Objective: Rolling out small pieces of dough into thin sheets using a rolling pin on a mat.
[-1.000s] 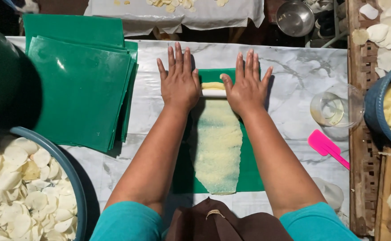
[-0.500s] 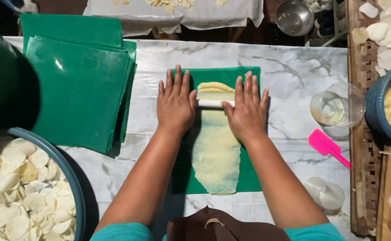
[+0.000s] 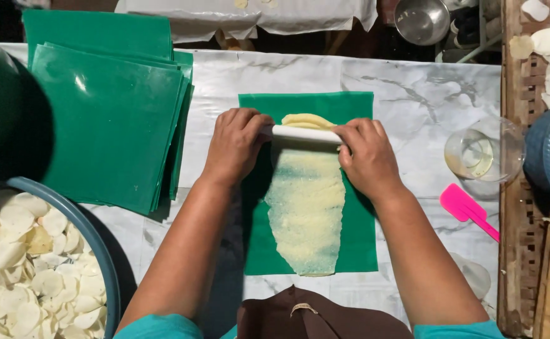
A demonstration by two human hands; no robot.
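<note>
Rolling pin [image 3: 305,134]: white, slim, lying crosswise on the far part of the green sheet [image 3: 356,238], over the far end of the dough strip. Both ends are gripped. A second ago it sat under flat open palms; now the fingers are curled round it, so the pushing stroke reads as over and a lift or a pull back as likely.

Left hand [image 3: 234,145]: clenched round the pin's left end, knuckles up.

Right hand [image 3: 366,157]: clenched round the pin's right end, thumb side toward the pin.

Dough strip [image 3: 306,213]: pale yellow, thin, rough-edged, running from under the pin toward the near edge of the sheet. A thicker unrolled lump shows just beyond the pin. Longer and thinner than a second ago, by my judgement nearly rolled out.

Green sheet: square, flat on the middle of the marble-patterned table [image 3: 413,94].

Stack of green sheets [image 3: 105,119]: toward the far left corner of the table, well apart from the hands.

Glass bowl [image 3: 485,154]: clear, near the right edge, holding a little pale liquid.

Pink spatula [image 3: 466,210]: on the table just nearer than the glass bowl.

Blue basin [image 3: 92,238]: near left corner, filled with pale round slices.

Metal bowl [image 3: 422,20]: beyond the far edge, on the right.
</note>
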